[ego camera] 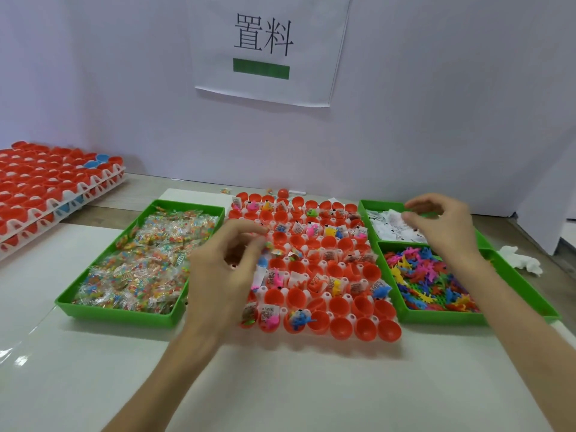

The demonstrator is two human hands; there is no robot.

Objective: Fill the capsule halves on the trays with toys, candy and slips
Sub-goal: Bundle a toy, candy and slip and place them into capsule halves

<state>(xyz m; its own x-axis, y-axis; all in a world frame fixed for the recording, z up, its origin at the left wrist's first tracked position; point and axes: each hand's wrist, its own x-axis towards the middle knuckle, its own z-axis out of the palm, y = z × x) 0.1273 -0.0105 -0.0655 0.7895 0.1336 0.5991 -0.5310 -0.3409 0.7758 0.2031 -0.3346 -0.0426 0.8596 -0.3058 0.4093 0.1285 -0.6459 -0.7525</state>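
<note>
Nearest the lens, the left forearm [174, 369] and right forearm [511, 322] are reaching in from the lower edge over the white table top [93, 353].

The left hand [224, 269] is hovering over the left side of the white capsule tray [326, 295]. Its fingers are curled, with thumb and fingertips pinching a small candy packet [271, 248], which is blurred. The packet is hanging just above the red capsule halves [339, 327] of the middle rows, beside one blue half [263, 262]. Many halves are holding a toy, a slip or both.

The right hand [442, 226] is poised over the slips [389, 232] in the far right green bin [363, 207]. Its fingers are bent, thumb near forefinger; whether it is gripping a slip cannot be told.

Just nearer, a second green bin [436, 318] is holding mixed-colour plastic toys [420, 275]. Left of the tray, a large green bin [118, 316] is holding wrapped candy [146, 260].

Further out:
- Stacked trays [46, 182] of red halves are sitting at far left.
- A loose red capsule [283, 192] is lying behind the tray.
- A crumpled tissue [520, 260] is lying at right.
- A printed sign [268, 48] is hanging on the wall.
</note>
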